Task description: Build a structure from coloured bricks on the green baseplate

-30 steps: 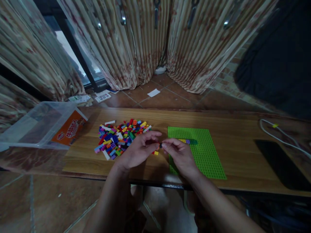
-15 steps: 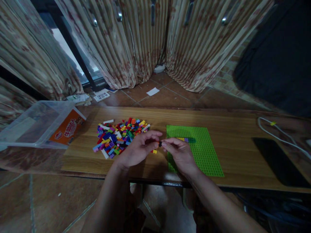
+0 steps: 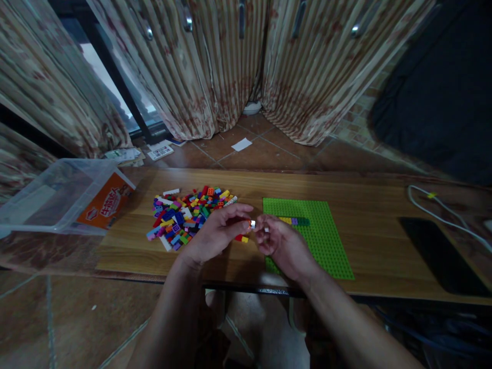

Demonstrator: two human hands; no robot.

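My left hand (image 3: pixel 215 233) pinches a small toy brick piece (image 3: pixel 252 224) between thumb and forefinger; orange and white show on it. Close beside it, my right hand (image 3: pixel 284 246) has its fingers curled, with a small white piece (image 3: pixel 266 230) at the fingertips. To the left lies a loose heap of colourful toy bricks (image 3: pixel 184 218). Red and yellow bricks (image 3: pixel 243 239) lie just under the left fingertips. Partly behind my right hand is a green studded baseplate (image 3: pixel 326 246), bearing a row of yellow, purple and dark green bricks (image 3: pixel 294 221).
A clear plastic bin (image 3: pixel 49 195) with an orange label stands at the table's left end. On the right of the wooden table (image 3: pixel 378 230) lie a dark flat rectangular object (image 3: pixel 442 256) and a white cable (image 3: pixel 442 202). Curtains (image 3: pixel 215 77) hang beyond.
The dark piece between my fingertips no longer shows; a white face is visible there now. My right hand has drawn slightly away from the left and turned, its fingers curling. The view has shifted slightly.
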